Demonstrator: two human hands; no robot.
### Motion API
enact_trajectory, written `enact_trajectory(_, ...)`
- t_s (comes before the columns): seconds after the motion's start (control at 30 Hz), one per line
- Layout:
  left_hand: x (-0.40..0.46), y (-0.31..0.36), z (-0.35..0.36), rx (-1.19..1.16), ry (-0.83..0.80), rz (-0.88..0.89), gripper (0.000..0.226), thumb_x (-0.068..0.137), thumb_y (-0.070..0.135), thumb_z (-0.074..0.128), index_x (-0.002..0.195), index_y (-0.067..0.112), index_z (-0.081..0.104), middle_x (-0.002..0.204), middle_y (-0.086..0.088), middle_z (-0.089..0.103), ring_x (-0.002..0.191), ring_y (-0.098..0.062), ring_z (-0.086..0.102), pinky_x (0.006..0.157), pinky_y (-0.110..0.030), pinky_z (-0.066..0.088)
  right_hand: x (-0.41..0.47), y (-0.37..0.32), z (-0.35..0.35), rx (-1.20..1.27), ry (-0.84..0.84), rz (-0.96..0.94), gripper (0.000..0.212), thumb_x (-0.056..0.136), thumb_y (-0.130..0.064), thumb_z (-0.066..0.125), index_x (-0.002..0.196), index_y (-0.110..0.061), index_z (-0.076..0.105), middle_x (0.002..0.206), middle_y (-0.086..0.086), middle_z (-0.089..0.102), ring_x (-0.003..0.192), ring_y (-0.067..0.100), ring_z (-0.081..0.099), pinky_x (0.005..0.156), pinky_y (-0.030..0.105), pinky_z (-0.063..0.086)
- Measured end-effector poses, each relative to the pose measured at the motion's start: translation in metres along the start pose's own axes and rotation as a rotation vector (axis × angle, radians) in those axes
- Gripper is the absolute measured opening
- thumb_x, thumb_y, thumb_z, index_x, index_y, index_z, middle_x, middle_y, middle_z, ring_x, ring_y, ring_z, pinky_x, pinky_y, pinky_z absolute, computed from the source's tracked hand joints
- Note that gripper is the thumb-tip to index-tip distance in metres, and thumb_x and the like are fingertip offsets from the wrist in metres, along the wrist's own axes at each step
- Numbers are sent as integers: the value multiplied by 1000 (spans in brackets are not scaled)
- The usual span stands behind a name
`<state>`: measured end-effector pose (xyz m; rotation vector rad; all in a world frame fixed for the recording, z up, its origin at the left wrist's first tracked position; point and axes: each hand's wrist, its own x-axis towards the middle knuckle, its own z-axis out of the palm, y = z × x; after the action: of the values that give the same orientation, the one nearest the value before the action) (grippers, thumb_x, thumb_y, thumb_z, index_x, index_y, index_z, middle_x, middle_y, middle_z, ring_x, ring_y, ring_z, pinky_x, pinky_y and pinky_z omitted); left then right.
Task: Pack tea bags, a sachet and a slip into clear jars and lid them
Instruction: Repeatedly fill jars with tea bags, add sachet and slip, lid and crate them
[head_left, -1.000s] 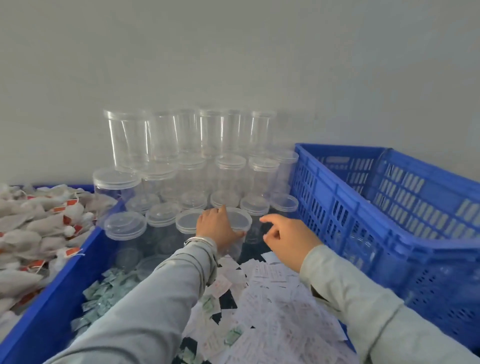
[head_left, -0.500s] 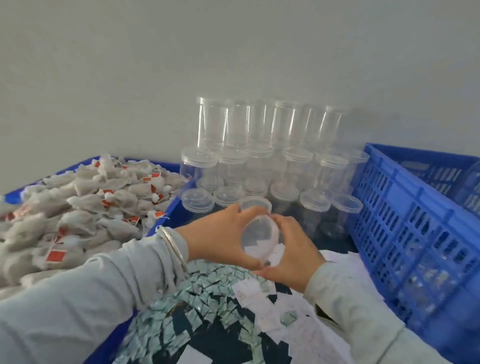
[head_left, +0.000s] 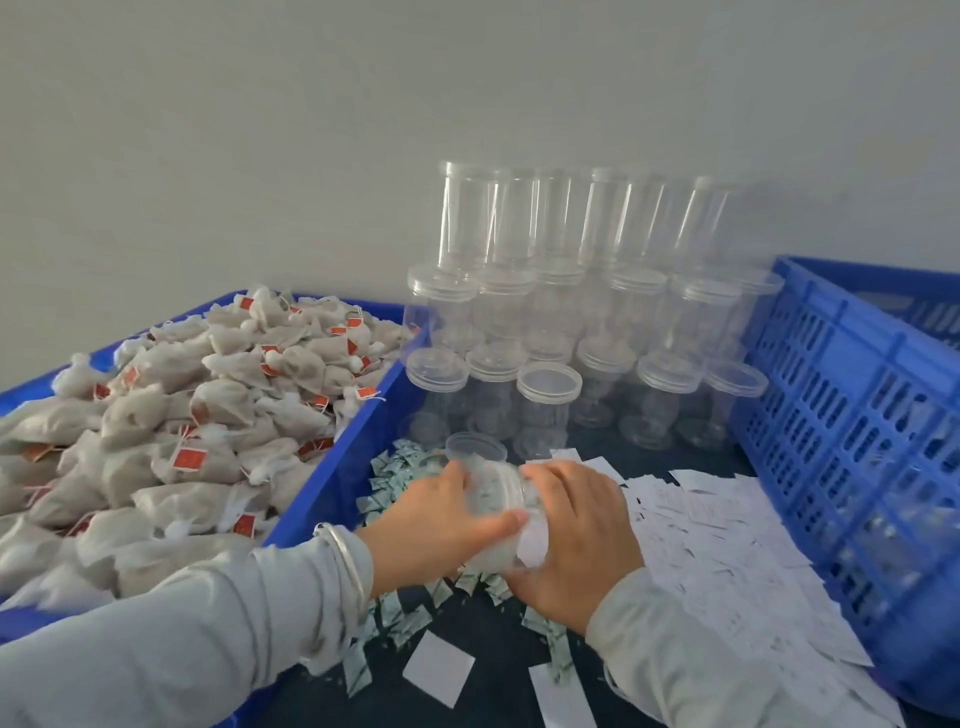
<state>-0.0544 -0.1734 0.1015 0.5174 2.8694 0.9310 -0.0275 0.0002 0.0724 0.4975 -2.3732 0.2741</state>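
A clear jar (head_left: 485, 480) lies tilted between both hands, its base pointing away from me. My left hand (head_left: 441, 525) grips the jar's body, thumb across the near side. My right hand (head_left: 576, 540) curls round the lidded end close to me; motion blur hides the lid (head_left: 524, 543) itself. Small green-white sachets (head_left: 400, 470) lie scattered under and left of the hands. White paper slips (head_left: 727, 525) cover the surface to the right. Tea bags (head_left: 208, 415) with red tags are heaped in the blue tray (head_left: 337, 467) at left.
Lidded clear jars (head_left: 550, 384) stand stacked in three tiers against the grey wall behind the hands. A blue slotted crate (head_left: 852, 415) walls off the right side. A loose white slip (head_left: 439, 675) lies near the front edge.
The left hand lifted a jar out of the front row and drew it toward me; the right hand closed on its other end. My head turned left, bringing the tea-bag tray into view.
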Motion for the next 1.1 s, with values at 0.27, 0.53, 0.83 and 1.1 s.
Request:
enact_trajectory(0.27, 17, 23, -4, -891, -530, -575, 84, 69, 82, 44, 93, 2, 52, 66, -16, 64, 45, -20, 54, 49, -26, 51, -8, 19, -1, -200, 260, -85, 81, 47, -22, 78, 121, -12, 45, 114, 17, 63, 114, 32, 54, 99, 53, 34)
enact_trajectory(0.53, 28, 36, -10, -1054, -826, -658, 91, 65, 86, 35, 70, 0, 65, 53, -2, 50, 40, -10, 48, 39, -17, 46, -11, 28, 3, -270, 445, -75, 65, 64, -10, 79, 119, -13, 45, 127, 11, 45, 123, 29, 44, 106, 57, 29)
enact_trajectory(0.83, 8, 5, -1, -1139, -749, -690, 89, 68, 81, 42, 80, -4, 65, 66, -9, 53, 55, -17, 52, 52, -24, 52, -34, 65, -2, -209, 322, 505, 92, 42, -13, 94, 119, -4, 44, 119, 25, 58, 112, 44, 54, 97, 64, 36)
enact_trajectory(1.1, 63, 12, -35, -1301, -158, -508, 52, 70, 32, 74, 104, 4, 48, 82, -8, 49, 74, -18, 50, 69, -28, 48, -48, 42, 5, 1, 222, 556, 104, 34, -24, 97, 122, 0, 48, 121, 21, 56, 111, 43, 55, 98, 51, 33)
